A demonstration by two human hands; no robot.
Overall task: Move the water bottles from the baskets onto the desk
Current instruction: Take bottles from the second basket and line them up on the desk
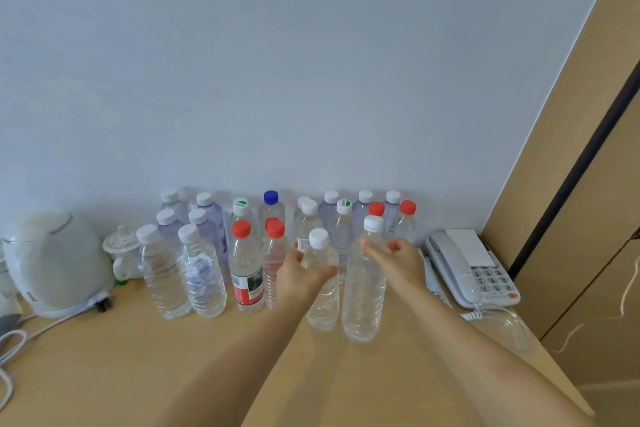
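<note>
One head-worn view looks forward and down at the desk [104, 374] from close above, facing the wall behind it.

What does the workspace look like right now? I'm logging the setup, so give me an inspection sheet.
Surface: wooden desk, set against a pale wall.
Job's things: many water bottles upright in rows; no baskets in view.
Clutter: white kettle, small glass jar, white telephone.
Hands: left hand grips a short white-capped bottle; right hand grips a taller white-capped bottle.
Cables: kettle cord at left; coiled phone cord.
Surroundings: tan cabinet panels at right.
</note>
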